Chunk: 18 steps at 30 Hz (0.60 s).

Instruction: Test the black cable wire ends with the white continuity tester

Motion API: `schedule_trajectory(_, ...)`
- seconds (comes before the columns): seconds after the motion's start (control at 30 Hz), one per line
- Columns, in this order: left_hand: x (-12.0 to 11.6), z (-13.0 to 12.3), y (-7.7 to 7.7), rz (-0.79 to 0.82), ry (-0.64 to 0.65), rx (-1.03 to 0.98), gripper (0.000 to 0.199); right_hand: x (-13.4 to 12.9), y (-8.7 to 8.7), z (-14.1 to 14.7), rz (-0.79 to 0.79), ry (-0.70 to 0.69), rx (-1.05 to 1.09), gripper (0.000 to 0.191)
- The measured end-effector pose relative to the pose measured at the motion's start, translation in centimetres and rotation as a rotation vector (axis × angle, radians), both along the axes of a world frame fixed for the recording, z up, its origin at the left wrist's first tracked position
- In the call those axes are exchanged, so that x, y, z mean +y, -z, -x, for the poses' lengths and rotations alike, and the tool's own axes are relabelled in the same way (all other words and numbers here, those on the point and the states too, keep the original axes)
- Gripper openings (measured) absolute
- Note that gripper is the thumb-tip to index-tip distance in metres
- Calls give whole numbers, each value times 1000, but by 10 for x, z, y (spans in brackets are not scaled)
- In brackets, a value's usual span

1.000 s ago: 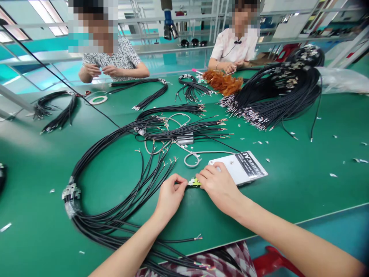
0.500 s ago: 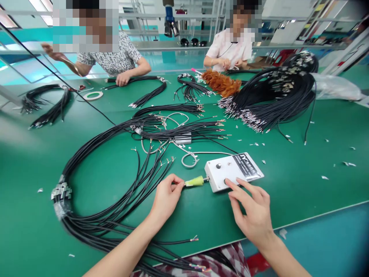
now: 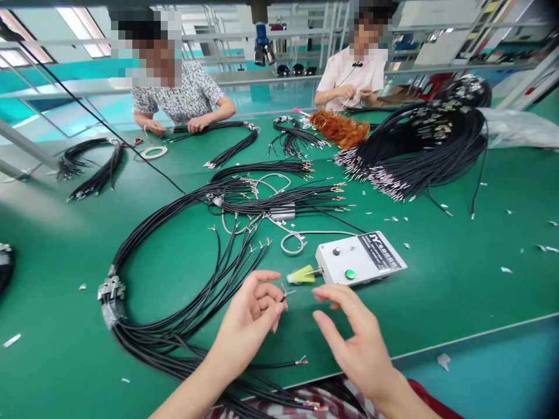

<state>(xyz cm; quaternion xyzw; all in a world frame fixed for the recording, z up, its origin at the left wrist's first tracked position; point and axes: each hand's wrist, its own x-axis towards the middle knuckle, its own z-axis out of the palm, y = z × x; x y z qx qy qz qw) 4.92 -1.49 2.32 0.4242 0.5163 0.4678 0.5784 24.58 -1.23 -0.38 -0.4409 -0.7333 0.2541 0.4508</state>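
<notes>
Between the thumb and fingers of my left hand (image 3: 255, 311) is the stripped end of a black cable (image 3: 283, 297), its thin coloured wires fanned out. My right hand (image 3: 353, 337) hovers to the right with fingers apart, holding nothing. Just beyond both hands lies a grey-white control box (image 3: 362, 259) with a black knob, a lit green button and a dark label. From its left side sticks a metal shaft with a yellow-green sleeve (image 3: 303, 274). A taped bundle of black cables (image 3: 144, 224) curves round on the left, its stripped ends spread towards my hands.
A large heap of black cables (image 3: 419, 139) lies at the back right beside an orange fluffy duster (image 3: 338, 128). Two people work across the table (image 3: 458, 302). A tape roll (image 3: 154, 152), smaller cable bundles and white scraps lie about. A grey cord (image 3: 290, 243) loops behind the box.
My right hand has come off the box's button, which now glows green, and moved left. My left hand has drawn the cable end back from the yellow-green sleeve. The left co-worker's raised hand has lowered.
</notes>
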Motion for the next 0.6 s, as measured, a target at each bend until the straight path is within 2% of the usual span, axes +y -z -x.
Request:
schedule_trajectory(0.1,-8,-7,-4,-38,21,-15,37,0,-6,31,338,-119,231,19)
schedule_trajectory(0.2,-14,-7,-1,-95,20,52,33,4,-8,47,500,-124,386,12)
schedule_trajectory(0.3,-20,6,6,-183,71,298,23,8,-7,49,542,-74,497,14)
schedule_trajectory(0.4,-28,26,14,-392,134,724,14,11,-5,46,562,-15,589,15)
schedule_trajectory(0.5,-36,37,19,-564,185,1038,18,15,-2,42,556,42,680,14)
schedule_trajectory(0.6,-32,38,19,-579,158,1171,28,18,0,35,421,125,747,12)
